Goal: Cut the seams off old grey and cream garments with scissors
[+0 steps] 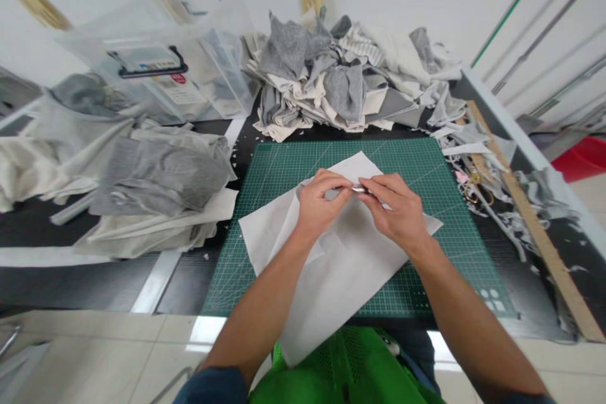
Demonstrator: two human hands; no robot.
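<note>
A pale grey piece of cloth (341,290) lies across the cutting mat, its lower corner hanging over the table's front edge. Near its upper middle, my left hand (322,202) is closed in a pinch on a raised bit of that cloth. My right hand (392,208) is closed too, its thumb and fingers around a small silvery object (360,189) whose kind I cannot make out. The fingertips of both hands almost meet there. A loose flap of the cloth stands up beside my left wrist.
Under the cloth is a green cutting mat (265,170). Grey and cream cloth pieces are heaped behind it (341,82) and folded at left (161,177). A clear plastic box (189,69) stands at the back. At right lie a wooden ruler (540,227), gold-handled scissors (473,189) and scraps.
</note>
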